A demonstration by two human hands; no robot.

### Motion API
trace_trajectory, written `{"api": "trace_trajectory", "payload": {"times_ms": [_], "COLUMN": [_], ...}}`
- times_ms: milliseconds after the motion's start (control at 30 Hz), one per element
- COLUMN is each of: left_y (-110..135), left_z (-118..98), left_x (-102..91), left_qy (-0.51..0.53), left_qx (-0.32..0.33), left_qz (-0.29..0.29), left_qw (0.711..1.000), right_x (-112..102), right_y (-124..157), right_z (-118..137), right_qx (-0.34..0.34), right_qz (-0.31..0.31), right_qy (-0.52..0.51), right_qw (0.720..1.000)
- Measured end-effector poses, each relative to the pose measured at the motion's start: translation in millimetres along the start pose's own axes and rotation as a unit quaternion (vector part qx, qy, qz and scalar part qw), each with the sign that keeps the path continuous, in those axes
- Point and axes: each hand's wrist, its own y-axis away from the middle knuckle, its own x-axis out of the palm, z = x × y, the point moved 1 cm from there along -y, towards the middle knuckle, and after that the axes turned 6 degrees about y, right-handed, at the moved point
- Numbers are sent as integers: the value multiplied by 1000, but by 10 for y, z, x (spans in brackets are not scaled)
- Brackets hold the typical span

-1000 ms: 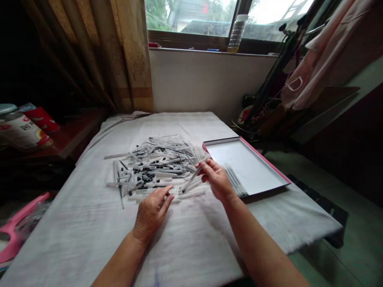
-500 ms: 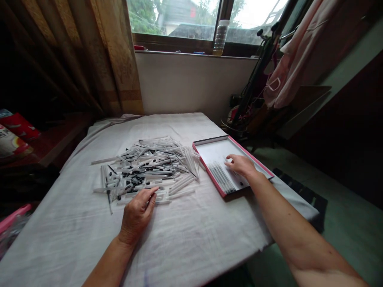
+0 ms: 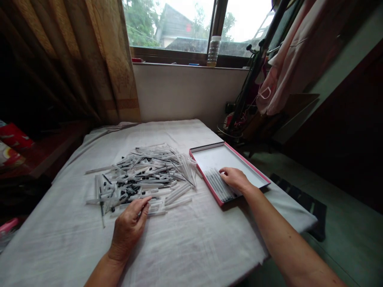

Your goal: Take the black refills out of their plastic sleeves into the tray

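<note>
At the front edge of a loose heap of clear pen parts point(image 3: 149, 167), my left hand point(image 3: 128, 229) is closed, thumb and fingertips together. What it pinches, if anything, is too small to make out. Thin clear barrels, dark refills and small black caps point(image 3: 127, 191) make up the heap. My right hand point(image 3: 235, 179) reaches into a shallow pink-edged box point(image 3: 206, 181) with a white inside. Its fingers are curled down on a pen at the right end of a row of clear pens point(image 3: 218, 184). The row lies side by side in the box's near part; my hand hides some of it.
A white cloth covers the table point(image 3: 179, 247). Behind it, a bottle point(image 3: 213, 52) stands on the window sill. A brown curtain point(image 3: 110, 59) hangs at the left, and pink cloth point(image 3: 281, 79) at the right beside a dark pole.
My right hand has lowered and closed over the row in the box, which now reaches farther right. My left hand stays by the heap. The whole view has shifted slightly.
</note>
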Motion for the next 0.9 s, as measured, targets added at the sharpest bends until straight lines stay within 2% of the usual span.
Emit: {"api": "trace_trajectory", "payload": {"times_ms": [433, 600, 667, 767, 900], "left_y": [-21, -27, -30, -38, -55], "left_z": [17, 32, 38, 46, 72], "left_x": [-66, -77, -81, -101, -159], "left_qy": [2, 3, 5, 10, 18], "left_qx": [-37, -46, -46, -58, -102], "left_qz": [-7, -19, -20, -17, -17], "left_qw": [999, 999, 999, 998, 994], "right_x": [-104, -193, -228, -248, -182], "right_y": [140, 188, 221, 302, 443], "right_z": [165, 300, 430, 723, 1174], "right_qx": [11, 10, -14, -94, -219], "right_qz": [7, -47, -89, -132, -103], "right_qy": [63, 82, 68, 26, -18], "right_qw": [998, 995, 994, 986, 970]}}
